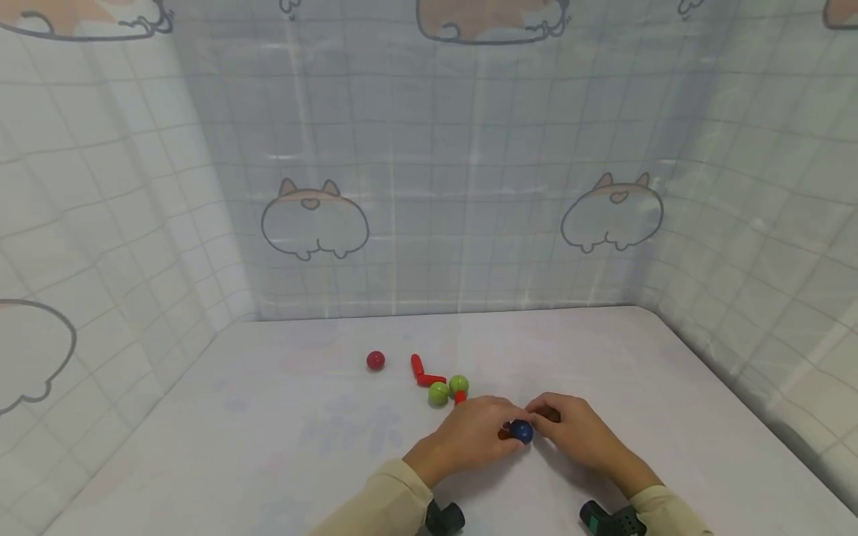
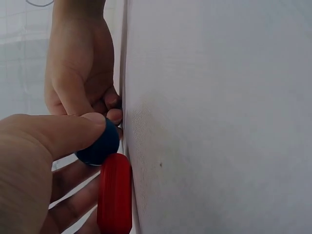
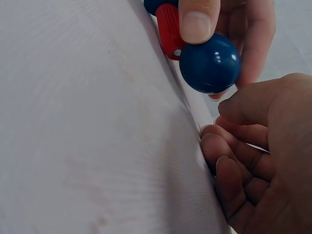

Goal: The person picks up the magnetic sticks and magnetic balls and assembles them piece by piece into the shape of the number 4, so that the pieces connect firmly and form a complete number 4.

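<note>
A glossy blue ball (image 3: 210,68) is just over a white table (image 1: 234,424), pinched by the thumb and fingers of the left hand (image 1: 477,433). It looks light, hard and probably slippery, best held around its widest part. The right hand (image 1: 583,435) is just beside it, fingers loosely curled, holding nothing visible. A stiff-looking red stick (image 2: 115,195) runs next to the ball — whether joined, I cannot tell — and crowds that side; a second blue ball (image 3: 152,6) shows near its other end. Farther off lie two green balls (image 1: 439,394), more red sticks (image 1: 432,380) and a lone red ball (image 1: 375,360)
</note>
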A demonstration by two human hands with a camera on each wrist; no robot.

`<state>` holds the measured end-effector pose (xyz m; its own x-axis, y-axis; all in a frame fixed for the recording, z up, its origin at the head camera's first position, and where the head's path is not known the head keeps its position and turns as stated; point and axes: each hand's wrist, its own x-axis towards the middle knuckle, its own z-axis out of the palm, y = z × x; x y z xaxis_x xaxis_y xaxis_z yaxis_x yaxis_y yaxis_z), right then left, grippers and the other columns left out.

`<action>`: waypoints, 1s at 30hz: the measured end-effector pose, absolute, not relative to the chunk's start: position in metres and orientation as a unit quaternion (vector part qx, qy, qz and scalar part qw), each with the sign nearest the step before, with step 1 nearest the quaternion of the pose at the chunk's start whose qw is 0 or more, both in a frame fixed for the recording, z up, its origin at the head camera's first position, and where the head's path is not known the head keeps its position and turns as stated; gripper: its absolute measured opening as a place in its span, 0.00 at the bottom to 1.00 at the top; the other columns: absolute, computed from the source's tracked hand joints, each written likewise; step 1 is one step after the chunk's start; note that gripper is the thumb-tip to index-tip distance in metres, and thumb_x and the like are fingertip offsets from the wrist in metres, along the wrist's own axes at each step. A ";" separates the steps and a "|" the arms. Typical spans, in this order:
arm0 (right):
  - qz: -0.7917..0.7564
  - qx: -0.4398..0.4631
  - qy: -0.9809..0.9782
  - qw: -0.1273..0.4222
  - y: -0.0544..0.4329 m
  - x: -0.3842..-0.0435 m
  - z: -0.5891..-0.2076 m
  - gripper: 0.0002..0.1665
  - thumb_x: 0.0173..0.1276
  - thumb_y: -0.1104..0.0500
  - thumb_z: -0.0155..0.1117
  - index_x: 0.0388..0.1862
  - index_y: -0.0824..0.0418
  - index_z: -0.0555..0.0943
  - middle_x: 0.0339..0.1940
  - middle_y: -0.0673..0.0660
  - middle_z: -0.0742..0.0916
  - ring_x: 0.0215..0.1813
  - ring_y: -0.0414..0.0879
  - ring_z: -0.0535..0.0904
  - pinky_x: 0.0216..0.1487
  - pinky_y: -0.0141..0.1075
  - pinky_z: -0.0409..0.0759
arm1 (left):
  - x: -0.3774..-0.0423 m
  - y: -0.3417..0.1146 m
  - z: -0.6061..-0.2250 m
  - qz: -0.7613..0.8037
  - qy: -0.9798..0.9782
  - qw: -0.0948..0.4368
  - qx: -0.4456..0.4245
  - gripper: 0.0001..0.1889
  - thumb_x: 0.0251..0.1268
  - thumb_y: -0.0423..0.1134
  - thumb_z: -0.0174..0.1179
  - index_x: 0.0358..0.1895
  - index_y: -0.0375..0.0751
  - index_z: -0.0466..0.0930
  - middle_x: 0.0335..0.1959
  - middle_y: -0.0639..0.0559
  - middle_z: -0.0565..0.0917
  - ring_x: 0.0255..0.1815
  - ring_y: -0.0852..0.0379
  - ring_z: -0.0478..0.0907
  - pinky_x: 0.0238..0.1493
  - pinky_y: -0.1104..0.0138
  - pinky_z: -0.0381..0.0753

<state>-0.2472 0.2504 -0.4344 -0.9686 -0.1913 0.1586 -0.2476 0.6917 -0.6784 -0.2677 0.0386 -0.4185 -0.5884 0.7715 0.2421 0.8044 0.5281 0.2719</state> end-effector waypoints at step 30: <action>0.391 0.185 -0.902 -0.017 0.255 -0.247 -0.431 0.18 0.72 0.44 0.63 0.49 0.55 0.86 0.46 0.46 0.87 0.49 0.43 0.82 0.49 0.37 0.80 | -0.267 0.034 -0.420 -0.144 -0.877 0.085 -0.450 0.18 0.66 0.51 0.67 0.57 0.52 0.86 0.40 0.64 0.84 0.36 0.72 0.73 0.41 0.80 0.74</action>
<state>-0.2470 0.2551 -0.4314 -0.9311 -0.3462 0.1147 -0.3204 0.6263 -0.7107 -0.2668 0.0342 -0.4197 -0.5812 0.7648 0.2780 0.8135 0.5544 0.1756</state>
